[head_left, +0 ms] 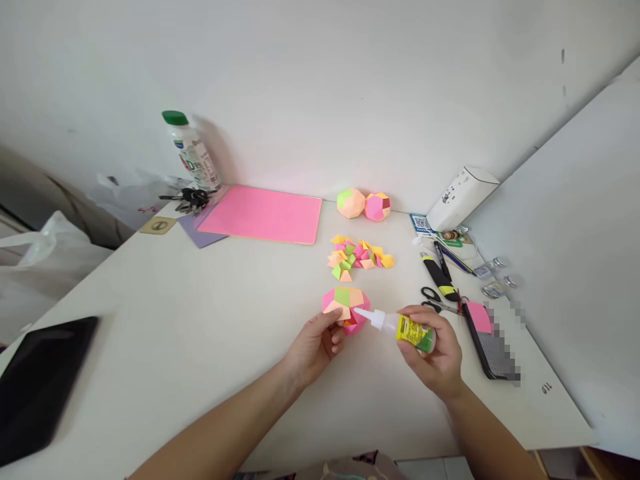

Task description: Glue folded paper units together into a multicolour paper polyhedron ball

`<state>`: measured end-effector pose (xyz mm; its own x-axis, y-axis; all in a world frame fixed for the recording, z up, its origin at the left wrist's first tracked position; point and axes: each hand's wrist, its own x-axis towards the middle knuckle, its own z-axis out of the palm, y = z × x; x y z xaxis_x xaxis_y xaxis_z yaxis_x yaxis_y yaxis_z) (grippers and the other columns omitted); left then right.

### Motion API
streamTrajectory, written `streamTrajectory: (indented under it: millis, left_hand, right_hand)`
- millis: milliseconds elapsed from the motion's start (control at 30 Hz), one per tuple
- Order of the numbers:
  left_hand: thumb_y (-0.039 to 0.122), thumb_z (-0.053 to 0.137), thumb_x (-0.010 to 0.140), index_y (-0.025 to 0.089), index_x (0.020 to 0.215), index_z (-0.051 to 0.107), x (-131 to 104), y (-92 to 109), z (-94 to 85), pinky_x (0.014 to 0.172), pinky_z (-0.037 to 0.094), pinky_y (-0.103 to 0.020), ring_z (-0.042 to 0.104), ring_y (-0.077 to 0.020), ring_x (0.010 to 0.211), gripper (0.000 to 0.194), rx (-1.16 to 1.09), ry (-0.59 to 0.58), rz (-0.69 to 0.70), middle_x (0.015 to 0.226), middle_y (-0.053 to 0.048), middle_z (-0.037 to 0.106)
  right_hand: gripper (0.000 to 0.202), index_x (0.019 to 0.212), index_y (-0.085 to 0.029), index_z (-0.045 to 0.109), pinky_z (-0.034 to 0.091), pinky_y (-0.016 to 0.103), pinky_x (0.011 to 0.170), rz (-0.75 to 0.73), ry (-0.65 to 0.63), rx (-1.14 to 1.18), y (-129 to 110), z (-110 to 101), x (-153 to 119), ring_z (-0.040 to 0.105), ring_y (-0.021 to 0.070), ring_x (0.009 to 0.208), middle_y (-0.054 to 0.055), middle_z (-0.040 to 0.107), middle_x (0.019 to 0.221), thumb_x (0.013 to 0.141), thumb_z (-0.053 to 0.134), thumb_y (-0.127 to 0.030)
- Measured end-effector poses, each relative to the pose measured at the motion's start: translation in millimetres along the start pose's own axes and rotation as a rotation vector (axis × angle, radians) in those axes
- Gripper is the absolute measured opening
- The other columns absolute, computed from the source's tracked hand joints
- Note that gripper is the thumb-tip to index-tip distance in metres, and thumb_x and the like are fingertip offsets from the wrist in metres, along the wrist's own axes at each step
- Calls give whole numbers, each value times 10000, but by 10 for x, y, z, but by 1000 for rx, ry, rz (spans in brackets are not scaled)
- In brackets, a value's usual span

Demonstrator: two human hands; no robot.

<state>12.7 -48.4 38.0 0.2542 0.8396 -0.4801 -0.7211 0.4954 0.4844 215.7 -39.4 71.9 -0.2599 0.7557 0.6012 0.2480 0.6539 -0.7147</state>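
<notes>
A partly open paper ball (343, 297) of pink, green and peach pieces is held near the middle of the table by my left hand (316, 343), its fingers closed on the near side. My right hand (437, 350) is wrapped round a small glue bottle (416, 333) with a yellow and green label. The bottle lies tilted sideways, its white nozzle pointing left, the tip at the ball's right side. Beyond the ball is a pile of small folded paper pieces (357, 257). Two finished-looking paper balls (351, 203) sit side by side against the wall.
A pink sheet (270, 215) lies at the back left, beside keys (193, 199) and a green-capped bottle (195, 157). A black tablet (45, 387) is at the left. Along the right are a white box (460, 199), a cutter (439, 277), scissors (433, 300) and a phone (487, 343).
</notes>
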Motion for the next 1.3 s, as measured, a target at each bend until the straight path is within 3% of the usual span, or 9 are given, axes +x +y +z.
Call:
streamTrajectory:
  millis: [200, 433, 733, 933, 1300]
  left_hand:
    - [322, 716, 710, 137, 670, 579, -15, -28, 6, 420, 268, -184, 323, -51, 490, 234, 21, 7, 1, 592, 40, 403]
    - [346, 707, 722, 128, 702, 624, -3, -61, -11, 432, 264, -191, 317, -60, 469, 234, 63, 19, -15, 509, 40, 412]
    - [335, 716, 706, 138, 639, 587, -27, -82, 36, 443, 255, -206, 318, -59, 450, 244, 62, -13, -58, 477, 43, 415]
    - [325, 715, 699, 150, 597, 532, -17, -122, 29, 441, 249, -204, 307, -61, 457, 273, 48, -24, -62, 475, 48, 402]
    - [313, 747, 677, 134, 596, 556, -44, -137, 62, 432, 256, -198, 324, -52, 453, 274, 23, -15, -43, 480, 46, 426]
  right_hand:
    - [419, 1105, -166, 528, 548, 348, 710, -151, -79, -202, -48, 59, -28, 609, 218, 880, 111, 608, 966, 718, 633, -47]
    - [463, 1140, -154, 514, 566, 364, 651, -248, -69, -276, -64, 99, -59, 623, 225, 820, 116, 610, 937, 712, 663, -60]
    - [332, 1084, -197, 516, 584, 379, 671, -230, -138, -204, -132, 126, -57, 647, 238, 855, 122, 628, 948, 798, 657, -285]
    - [350, 1125, -158, 523, 590, 376, 641, -378, -202, -224, -101, 158, -93, 663, 236, 847, 161, 651, 986, 834, 622, -326]
    - [458, 1193, -145, 518, 627, 372, 621, -488, -124, -329, -68, 153, -150, 691, 231, 800, 143, 684, 940, 809, 662, -348]
